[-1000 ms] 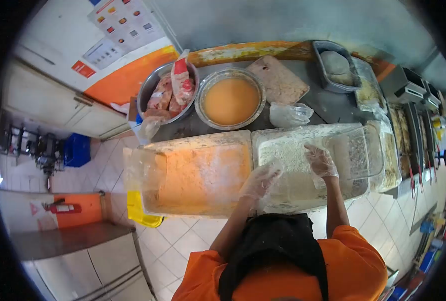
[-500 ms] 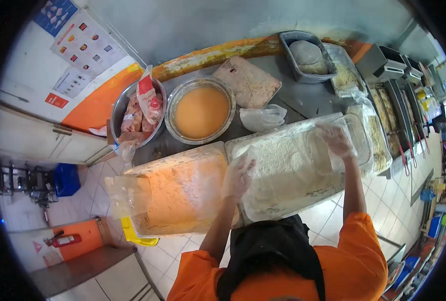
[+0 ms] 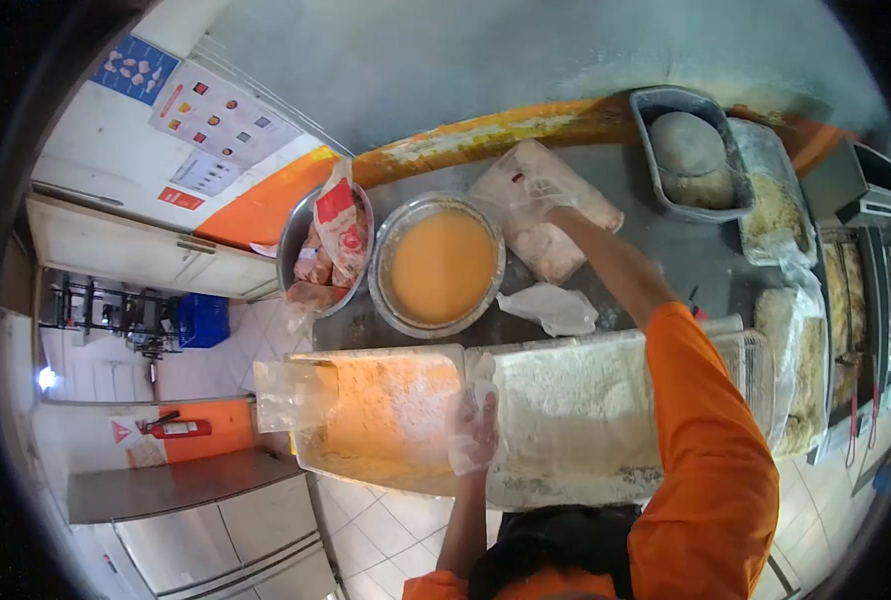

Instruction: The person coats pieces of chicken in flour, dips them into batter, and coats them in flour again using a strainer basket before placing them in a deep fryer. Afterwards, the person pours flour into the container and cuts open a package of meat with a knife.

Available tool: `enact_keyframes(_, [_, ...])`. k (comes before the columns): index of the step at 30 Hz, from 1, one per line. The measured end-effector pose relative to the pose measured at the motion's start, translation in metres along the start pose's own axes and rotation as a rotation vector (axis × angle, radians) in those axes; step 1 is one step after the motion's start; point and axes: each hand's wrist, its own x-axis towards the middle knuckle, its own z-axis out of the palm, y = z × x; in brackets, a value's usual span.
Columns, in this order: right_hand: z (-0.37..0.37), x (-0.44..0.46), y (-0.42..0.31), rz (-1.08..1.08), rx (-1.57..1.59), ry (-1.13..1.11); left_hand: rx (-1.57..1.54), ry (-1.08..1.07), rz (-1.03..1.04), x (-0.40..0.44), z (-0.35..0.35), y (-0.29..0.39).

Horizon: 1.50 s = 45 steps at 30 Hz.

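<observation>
My left hand [image 3: 474,430], in a clear plastic glove, is over the rims between the orange-powder tub [image 3: 380,410] and the white-flour tub [image 3: 575,410], its fingers apart and holding nothing. My right hand [image 3: 535,200], also gloved, reaches across to a plastic-wrapped flat pack [image 3: 585,205] at the back of the counter. Its fingers are blurred against the clear plastic, so their grip is not clear. Left of that pack stands a round bowl of orange liquid [image 3: 443,265]. A crumpled clear bag [image 3: 553,309] lies just in front of it.
A metal bowl [image 3: 290,240] with bagged raw meat stands at the left. Towards the back right are a grey tub [image 3: 652,125] with a round lump inside and bags of crumbs [image 3: 773,215]. A wire basket [image 3: 755,370] rests on the flour tub's right end.
My right hand has left the flour tub's right side and reached to the pack at the back. My left hand stays near the rims between the tubs. The view has shifted.
</observation>
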Motion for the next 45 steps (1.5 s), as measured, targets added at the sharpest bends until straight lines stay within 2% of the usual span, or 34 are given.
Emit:
enact_keyframes(2, [0.006, 0.022, -0.019, 0.037, -0.012, 0.000, 0.031, 0.032, 0.045, 0.003, 0.006, 0.001])
enact_keyframes(4, [-0.002, 0.023, -0.037, 0.114, 0.036, -0.039, -0.025, 0.028, -0.141, 0.001, 0.012, 0.027])
enact_keyframes(6, [0.032, 0.042, -0.041, 0.118, 0.087, 0.032, -0.071, 0.034, -0.270, 0.001, 0.016, 0.032])
enact_keyframes(9, [0.050, 0.067, -0.052, 0.459, 0.317, 0.071, -0.146, 0.074, -0.366, -0.003, 0.021, 0.017])
enact_keyframes(11, [0.052, 0.064, -0.055, 0.521, 0.306, 0.084, -0.226, 0.121, -0.411, -0.005, 0.025, 0.013])
enact_keyframes(15, [0.035, 0.045, -0.055, 0.436, 0.174, 0.061, -0.112, 0.119, -0.354, -0.010, 0.027, 0.011])
enact_keyframes(20, [0.015, 0.031, -0.056, 0.374, 0.097, -0.003, -0.173, 0.116, -0.371, -0.014, 0.029, 0.028])
enact_keyframes(21, [0.016, 0.032, -0.057, 0.354, 0.046, -0.070, -0.189, 0.113, -0.381, -0.014, 0.028, 0.030])
enact_keyframes(24, [0.029, 0.035, -0.056, 0.385, 0.065, 0.066, -0.233, 0.116, -0.353, -0.016, 0.029, 0.027])
enact_keyframes(27, [0.017, 0.023, -0.059, 0.349, 0.019, 0.047, -0.236, 0.130, -0.267, -0.020, 0.031, 0.015])
enact_keyframes(30, [0.017, 0.018, -0.057, 0.332, 0.014, 0.084, -0.215, 0.118, -0.288, -0.022, 0.032, 0.026])
enact_keyframes(33, [0.030, 0.025, -0.046, 0.255, -0.067, 0.066, -0.238, 0.090, -0.302, -0.014, 0.029, 0.034])
enact_keyframes(36, [0.037, 0.028, -0.037, 0.176, -0.099, 0.026, -0.196, 0.057, -0.181, 0.010, 0.029, 0.057])
enact_keyframes(38, [0.032, 0.022, -0.019, -0.048, -0.086, 0.091, -0.138, 0.067, -0.078, 0.026, 0.028, 0.067])
enact_keyframes(41, [0.020, -0.017, 0.033, -0.262, -0.153, -0.030, -0.031, 0.094, 0.033, 0.045, 0.016, 0.047])
enact_keyframes(43, [-0.009, -0.047, 0.081, -0.365, -0.228, -0.169, -0.108, 0.001, 0.057, 0.061, 0.017, 0.072])
enact_keyframes(44, [-0.037, -0.077, 0.090, -0.313, -0.270, -0.250, -0.148, -0.042, 0.067, 0.070, 0.020, 0.081])
enact_keyframes(45, [-0.067, -0.107, 0.099, -0.263, -0.316, -0.332, -0.001, -0.075, 0.207, 0.082, 0.024, 0.080])
